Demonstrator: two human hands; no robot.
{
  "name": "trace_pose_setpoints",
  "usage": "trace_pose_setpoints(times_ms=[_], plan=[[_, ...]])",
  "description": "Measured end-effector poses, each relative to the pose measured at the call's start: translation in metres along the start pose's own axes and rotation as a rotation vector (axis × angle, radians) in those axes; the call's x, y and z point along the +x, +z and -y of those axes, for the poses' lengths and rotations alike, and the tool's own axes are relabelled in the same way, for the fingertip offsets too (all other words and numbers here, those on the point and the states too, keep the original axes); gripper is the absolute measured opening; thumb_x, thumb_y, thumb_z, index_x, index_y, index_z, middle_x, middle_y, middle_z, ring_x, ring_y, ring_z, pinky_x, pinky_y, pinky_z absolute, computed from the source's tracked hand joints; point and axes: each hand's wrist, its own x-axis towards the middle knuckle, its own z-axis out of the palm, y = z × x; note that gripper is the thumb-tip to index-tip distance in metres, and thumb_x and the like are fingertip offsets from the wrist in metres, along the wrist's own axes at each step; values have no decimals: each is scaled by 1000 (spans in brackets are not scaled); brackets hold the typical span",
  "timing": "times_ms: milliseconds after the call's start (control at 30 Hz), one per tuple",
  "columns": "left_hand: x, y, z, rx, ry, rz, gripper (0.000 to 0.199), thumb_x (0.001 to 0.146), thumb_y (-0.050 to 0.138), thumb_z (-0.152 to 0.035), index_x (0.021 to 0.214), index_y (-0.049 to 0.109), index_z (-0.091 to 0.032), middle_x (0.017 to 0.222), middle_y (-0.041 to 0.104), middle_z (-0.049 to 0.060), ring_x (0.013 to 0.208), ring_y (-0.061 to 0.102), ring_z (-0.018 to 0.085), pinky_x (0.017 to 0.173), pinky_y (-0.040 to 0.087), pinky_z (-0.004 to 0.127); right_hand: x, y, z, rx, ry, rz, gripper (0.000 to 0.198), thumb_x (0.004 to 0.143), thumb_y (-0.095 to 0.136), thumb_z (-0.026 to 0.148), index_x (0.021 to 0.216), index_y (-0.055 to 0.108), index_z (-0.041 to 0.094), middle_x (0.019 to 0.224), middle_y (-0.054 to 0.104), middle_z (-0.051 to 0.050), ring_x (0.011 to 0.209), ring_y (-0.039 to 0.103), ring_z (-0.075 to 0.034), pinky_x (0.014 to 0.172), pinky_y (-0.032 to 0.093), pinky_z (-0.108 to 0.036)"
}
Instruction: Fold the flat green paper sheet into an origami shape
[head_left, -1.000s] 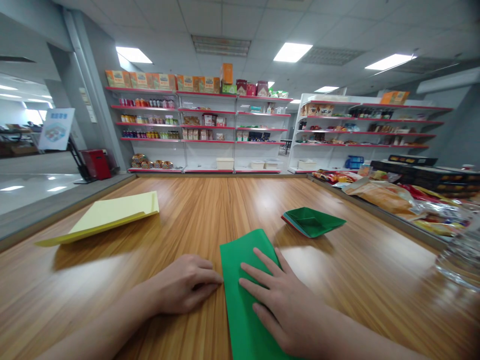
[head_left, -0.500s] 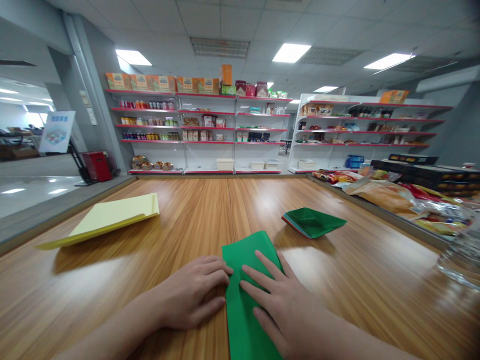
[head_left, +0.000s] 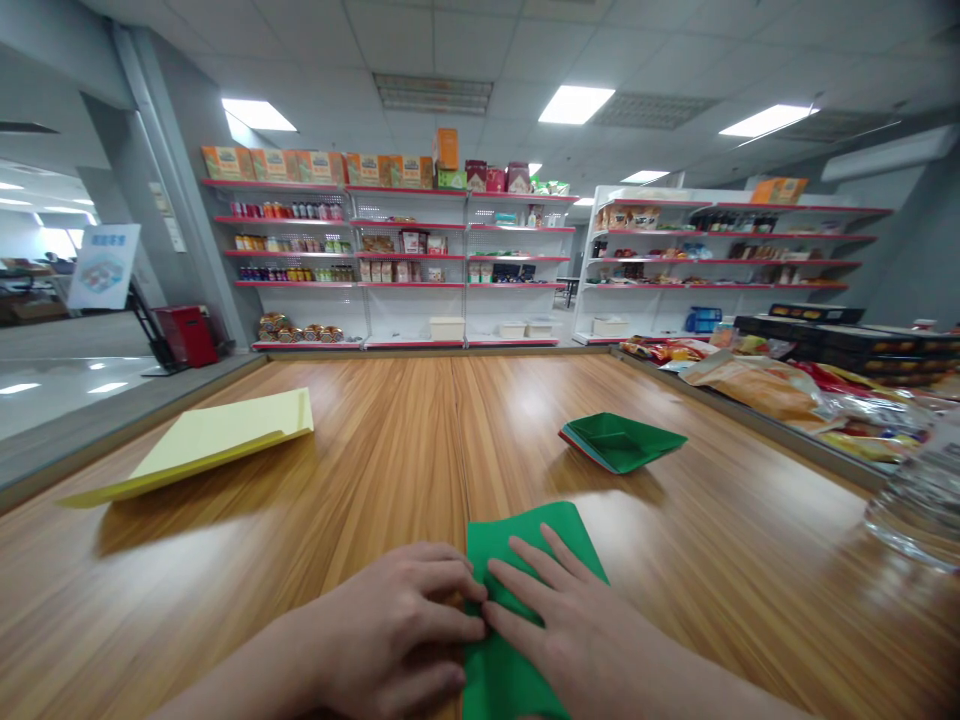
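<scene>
A folded sheet of green paper (head_left: pixel 536 522) lies on the wooden table in front of me. My right hand (head_left: pixel 559 605) rests on it with fingers spread, pressing its middle. At the paper's left edge is my left hand (head_left: pixel 409 620); its curved fingertips touch the fold and its thumb sits apart on the near side. The paper's near end runs out of view at the bottom. Farther off to the right sits a small stack of folded paper shapes (head_left: pixel 630 440), dark green on top with red and blue edges below.
A pale yellow sheet (head_left: pixel 225 435) with raised edges lies on the left of the table (head_left: pixel 375 440). A clear glass container (head_left: pixel 919 510) stands at the right edge. Bagged snacks (head_left: pixel 780 385) and black boxes (head_left: pixel 825 340) lie beyond it. Stocked shelves (head_left: pixel 412 255) line the back.
The green paper has slid towards me and slightly right, under my right hand. My left hand has moved right and nearer, its fingertips now at the paper's edge by my right fingers.
</scene>
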Motion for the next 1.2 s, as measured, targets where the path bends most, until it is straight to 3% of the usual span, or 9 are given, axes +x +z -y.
trace_pose_setpoints(times_ms=[200, 333, 600, 867, 933, 1067, 1200], plan=[[-3, 2, 5, 6, -2, -13, 16, 82, 56, -22, 96, 63, -20, 105, 60, 10, 95, 58, 23, 85, 48, 34, 2, -1, -3, -9, 15, 12, 40, 88, 50, 31, 124, 57, 16, 139, 46, -16, 129, 38, -39, 105, 31, -61], [-5, 4, 5, 29, -14, -26, 10, 81, 56, -19, 88, 63, -20, 100, 60, 9, 88, 59, 21, 79, 49, 32, 2, -5, -5, 53, 35, 44, 48, 92, 43, 29, 138, 44, 17, 144, 38, -15, 132, 35, -37, 106, 29, -60], [-12, 9, 18, -55, -14, -111, 24, 85, 49, -14, 103, 65, -18, 104, 63, 10, 91, 60, 19, 79, 50, 29, 5, -19, -1, 214, 99, 230, 52, 94, 39, 30, 144, 33, 18, 149, 26, -14, 137, 21, -39, 108, 15, -66], [-12, 11, 18, -45, -15, -116, 22, 84, 51, -14, 101, 65, -18, 102, 61, 11, 90, 58, 20, 78, 49, 31, 6, -22, -2, 234, 127, 276, 51, 94, 41, 28, 144, 33, 20, 150, 25, -13, 138, 18, -38, 109, 12, -66], [-13, 11, 18, -45, -12, -125, 22, 84, 51, -12, 101, 64, -18, 100, 61, 11, 90, 58, 20, 78, 49, 31, 6, -22, -2, 226, 120, 257, 54, 92, 46, 33, 143, 35, 20, 149, 27, -14, 137, 21, -40, 108, 14, -66], [-12, 9, 17, -58, -6, -134, 23, 85, 50, -11, 102, 63, -18, 99, 61, 11, 89, 58, 20, 78, 49, 30, 4, -19, -3, 233, 98, 228, 79, 80, 60, 54, 144, 32, 19, 149, 27, -18, 136, 20, -43, 108, 14, -66], [-11, 7, 17, -68, -1, -132, 22, 84, 50, -11, 100, 63, -18, 98, 61, 11, 89, 58, 20, 78, 49, 31, 2, -15, -4, 237, 103, 256, 82, 81, 53, 62, 146, 27, 19, 150, 22, -18, 137, 16, -42, 108, 11, -66]])
